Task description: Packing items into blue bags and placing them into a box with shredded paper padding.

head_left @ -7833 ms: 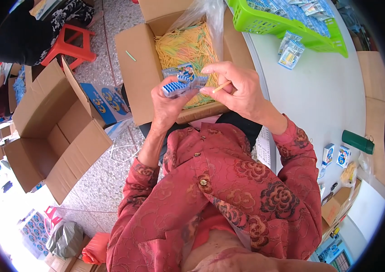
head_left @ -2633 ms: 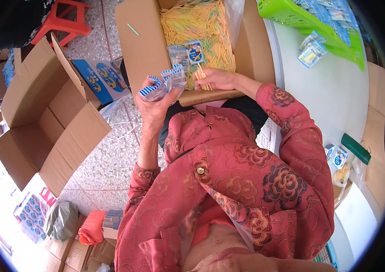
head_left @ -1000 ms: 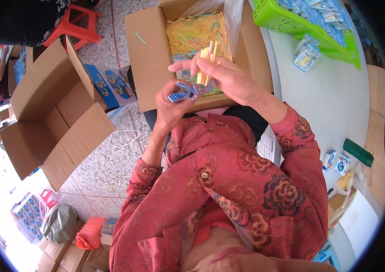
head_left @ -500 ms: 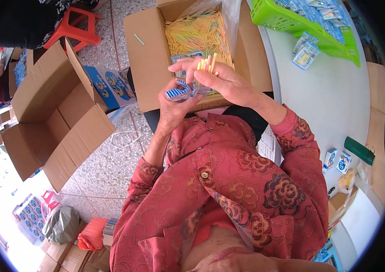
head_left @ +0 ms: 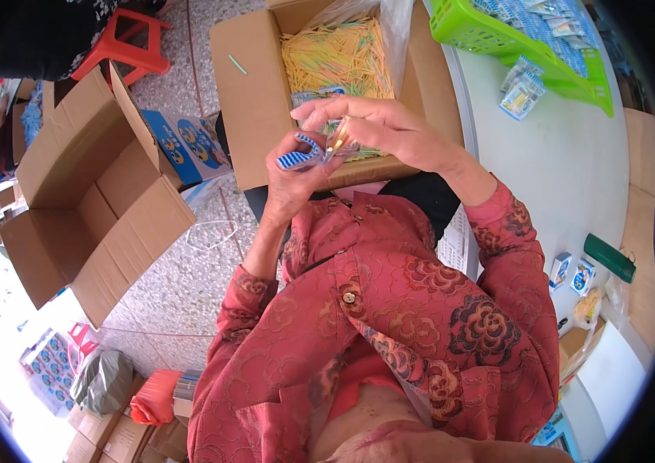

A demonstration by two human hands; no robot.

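My left hand (head_left: 294,171) is closed on a small clear plastic bag with a blue-and-white striped edge (head_left: 297,157), its mouth spread. At that mouth my right hand (head_left: 393,131) holds a small bunch of thin pale sticks (head_left: 337,140). The ends of the sticks are at the bag, and my right fingers partly cover them. Both hands are over the near side of an open cardboard box (head_left: 252,116). Inside it lies a heap of yellow, pink and green sticks (head_left: 335,58), with some blue-edged packets (head_left: 318,94) near my fingers.
On the white table (head_left: 555,166) at right are a green basket (head_left: 482,40) of blue packets, two loose packets (head_left: 522,94), small boxes (head_left: 583,276) and a green case (head_left: 610,258). An open carton (head_left: 103,193) and a red stool (head_left: 123,46) stand at left.
My right hand has tipped down toward the bag, and its sticks went from standing up above the thumb to lying at the bag's mouth. The left hand has barely moved.
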